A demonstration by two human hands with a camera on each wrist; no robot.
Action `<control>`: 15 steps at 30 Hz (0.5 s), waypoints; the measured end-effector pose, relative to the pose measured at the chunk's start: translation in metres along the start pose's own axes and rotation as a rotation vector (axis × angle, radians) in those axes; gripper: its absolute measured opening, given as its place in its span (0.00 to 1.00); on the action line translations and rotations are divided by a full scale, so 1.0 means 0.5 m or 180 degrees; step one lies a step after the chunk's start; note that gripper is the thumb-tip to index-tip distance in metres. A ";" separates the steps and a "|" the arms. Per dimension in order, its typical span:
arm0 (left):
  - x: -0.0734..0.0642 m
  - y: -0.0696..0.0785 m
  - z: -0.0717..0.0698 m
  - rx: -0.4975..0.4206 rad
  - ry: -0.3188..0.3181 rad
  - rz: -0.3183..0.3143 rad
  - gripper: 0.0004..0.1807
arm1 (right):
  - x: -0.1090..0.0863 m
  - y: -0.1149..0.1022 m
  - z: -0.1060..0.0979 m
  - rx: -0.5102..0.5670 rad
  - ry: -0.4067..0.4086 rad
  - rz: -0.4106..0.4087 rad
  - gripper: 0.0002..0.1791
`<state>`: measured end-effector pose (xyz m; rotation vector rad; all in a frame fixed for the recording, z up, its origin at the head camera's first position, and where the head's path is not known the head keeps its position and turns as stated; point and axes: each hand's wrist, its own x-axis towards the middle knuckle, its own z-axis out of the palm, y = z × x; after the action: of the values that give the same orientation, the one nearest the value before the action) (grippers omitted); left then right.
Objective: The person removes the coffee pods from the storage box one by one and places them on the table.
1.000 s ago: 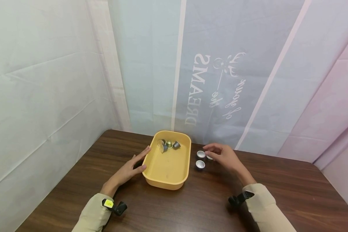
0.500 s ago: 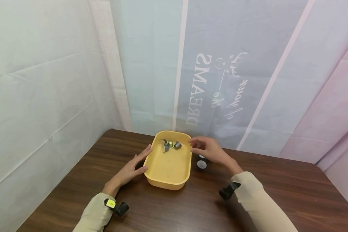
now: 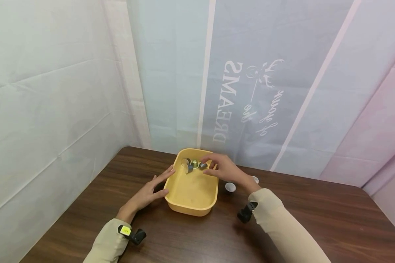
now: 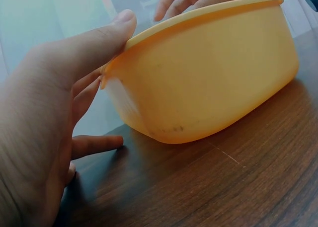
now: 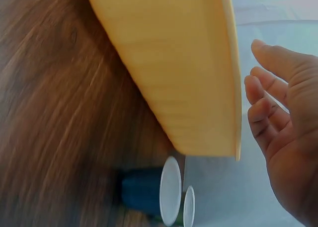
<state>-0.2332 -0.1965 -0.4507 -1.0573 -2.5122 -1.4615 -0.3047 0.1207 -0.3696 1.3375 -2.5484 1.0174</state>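
A yellow plastic tub [image 3: 191, 211] stands on the table. My left hand [image 3: 147, 194] rests at its left side, fingers straight, with the thumb [image 4: 112, 36] touching the rim in the left wrist view. Over the right rim reaches my right hand [image 3: 226, 168], its fingertips above the tub's far half. Nothing shows between its bent fingers and thumb [image 5: 276, 58] in the right wrist view. Several coffee capsules lie in the tub, among them a green one [image 3: 195, 163] and a dark grey one [image 3: 202, 166]. Outside, right of the tub, sits a blue capsule [image 5: 141, 189] with a white lid.
Beside my right wrist another capsule [image 3: 255, 179] partly shows on the dark wooden table [image 3: 299, 208]. A printed cloth [image 3: 250, 120] hangs right behind the table's back edge, with a pale cloth [image 3: 52, 109] along the left. Each wrist wears a small black camera.
My right hand has moved left from the capsules on the table, across the tub's right rim. The left hand has stayed at the tub. The view has shifted slightly.
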 end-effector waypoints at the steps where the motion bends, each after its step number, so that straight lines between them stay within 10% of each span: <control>1: 0.001 0.001 0.001 -0.0005 -0.0002 -0.0002 0.35 | 0.002 -0.001 0.003 0.0019 -0.0012 -0.0009 0.19; 15: 0.000 0.010 -0.001 -0.0014 -0.0031 0.0017 0.34 | 0.047 0.005 0.046 0.0001 -0.0360 0.0004 0.21</control>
<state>-0.2304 -0.1950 -0.4469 -1.0736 -2.5119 -1.4648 -0.3160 0.0914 -0.3802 1.4332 -2.6296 0.9690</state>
